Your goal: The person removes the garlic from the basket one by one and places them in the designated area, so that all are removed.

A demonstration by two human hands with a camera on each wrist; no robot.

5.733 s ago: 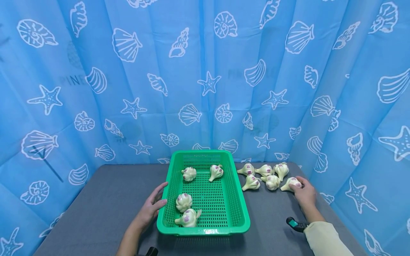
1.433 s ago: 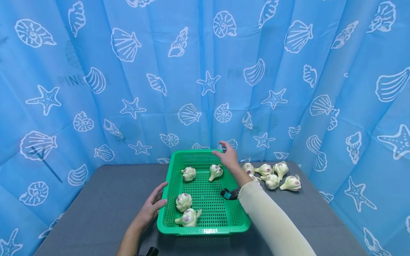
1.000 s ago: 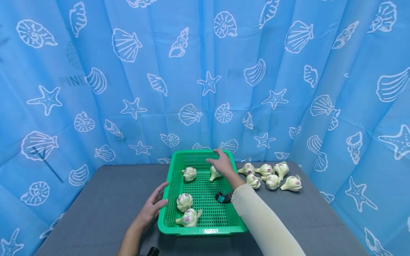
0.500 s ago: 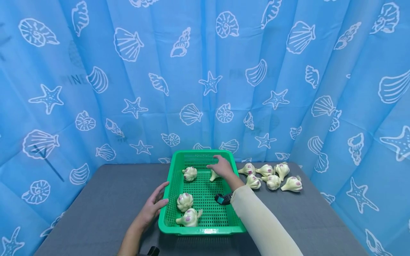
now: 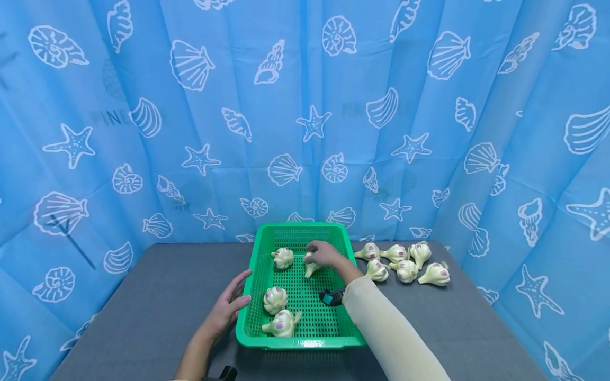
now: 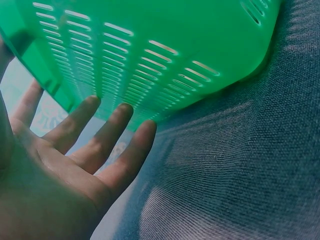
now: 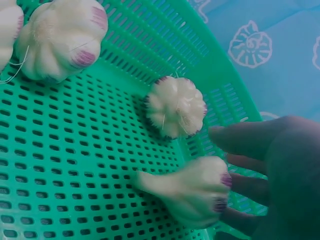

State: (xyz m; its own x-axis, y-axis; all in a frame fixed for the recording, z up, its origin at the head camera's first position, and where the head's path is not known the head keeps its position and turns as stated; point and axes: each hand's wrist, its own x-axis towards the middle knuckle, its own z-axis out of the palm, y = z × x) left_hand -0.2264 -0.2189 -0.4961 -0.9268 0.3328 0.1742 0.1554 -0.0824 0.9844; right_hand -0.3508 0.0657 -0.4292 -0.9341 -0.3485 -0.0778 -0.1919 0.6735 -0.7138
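In the head view a green plastic basket (image 5: 305, 343) stands on the table. Its left side is touched by my left hand (image 5: 224, 307), whose spread fingers (image 6: 102, 140) lie against the slotted wall in the left wrist view. My right hand (image 5: 326, 255) is inside the basket at a garlic bulb (image 7: 192, 192) with a pale stem. In the right wrist view the fingers reach behind this bulb, their tips hidden, and the thumb stands apart above it. Other garlic bulbs lie in the basket: one at the back left (image 5: 283, 258), two near the front left (image 5: 275, 300).
On the grey table (image 5: 167, 307), right of the basket, lie several more garlic bulbs (image 5: 406, 271) in a loose group. A blue curtain (image 5: 305, 132) with white shell prints hangs behind the table and at its sides. A black wrist strap (image 5: 332, 297) is on the right arm.
My right hand has left a bulb on the table at right, come over the basket's back edge and lowered inside. The back right bulb has shifted slightly left and forward with it. The left hand stays put.
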